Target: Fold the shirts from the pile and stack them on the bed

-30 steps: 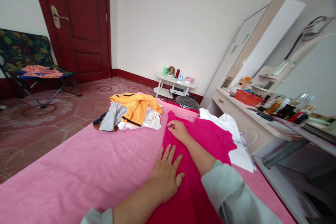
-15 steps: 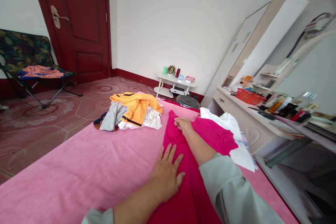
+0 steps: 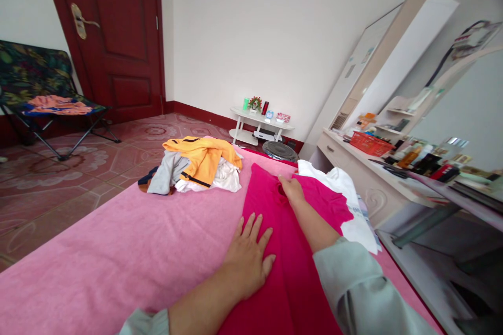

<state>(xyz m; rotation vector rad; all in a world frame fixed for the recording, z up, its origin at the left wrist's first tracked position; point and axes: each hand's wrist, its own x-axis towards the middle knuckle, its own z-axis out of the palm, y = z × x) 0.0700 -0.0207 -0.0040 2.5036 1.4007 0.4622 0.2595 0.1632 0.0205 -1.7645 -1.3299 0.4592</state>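
Note:
A bright magenta garment (image 3: pixel 271 204) lies spread on the pink bed cover (image 3: pixel 118 261). My left hand (image 3: pixel 247 256) rests flat on the garment's left edge, fingers stretched out. My right hand (image 3: pixel 291 188) reaches farther up the garment, its fingers pinched on a fold of the cloth near the top. A white garment (image 3: pixel 346 188) lies partly under the magenta one on the right.
A pile of orange, grey and white clothes (image 3: pixel 196 165) sits at the bed's far end. A dresser (image 3: pixel 353 162) with a red basket (image 3: pixel 367 144) and bottles stands close on the right. A folding chair (image 3: pixel 43 99), a red door (image 3: pixel 113 36) and a small white table (image 3: pixel 261 125) lie beyond.
My right hand has slid rightward and up across the magenta garment and closed on a fold. My left hand has stayed flat in place.

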